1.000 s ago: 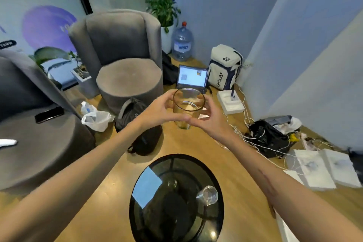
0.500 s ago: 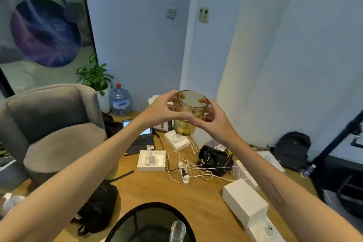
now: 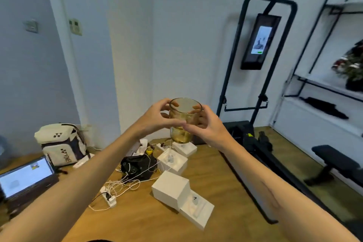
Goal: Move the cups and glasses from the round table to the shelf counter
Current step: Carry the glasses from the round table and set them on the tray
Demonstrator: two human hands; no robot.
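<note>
An amber-tinted drinking glass [image 3: 183, 122] is held upright in mid-air at the centre of the view. My left hand [image 3: 155, 119] grips its left side, fingers curled round the rim area. My right hand [image 3: 208, 126] grips its right side the same way. The white shelf counter [image 3: 314, 118] with a black metal frame stands at the right edge. Only a dark sliver at the bottom edge may be the round table.
On the wooden floor lie several white boxes [image 3: 170, 187], a power strip with tangled cables [image 3: 110, 198], a black bag [image 3: 137, 165], an open laptop [image 3: 25, 179] and a white backpack [image 3: 60, 146]. A black exercise machine with a screen [image 3: 259, 45] and a bench [image 3: 341, 163] stand before the shelf.
The view has swung right, away from the armchairs and round table, toward the shelf and exercise machine. Both hands kept hold of the glass throughout.
</note>
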